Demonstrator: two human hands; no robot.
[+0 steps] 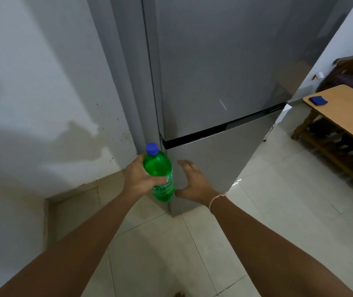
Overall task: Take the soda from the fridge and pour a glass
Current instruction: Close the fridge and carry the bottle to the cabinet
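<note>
the green soda bottle [160, 174] is out of the fridge [214, 82], held just in front of its shut doors. it stands nearly upright, blue cap [151, 148] pointing up, long side up and down. the left hand [141, 179] is wrapped around its middle. the right hand [194, 185] is open and holds nothing, just beside the bottle. no glass shows.

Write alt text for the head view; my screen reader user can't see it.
A person's left hand grips a green soda bottle with a blue cap, while the open right hand rests beside it in front of a closed grey fridge. A wooden table with a small blue object stands at right on the tiled floor.
</note>
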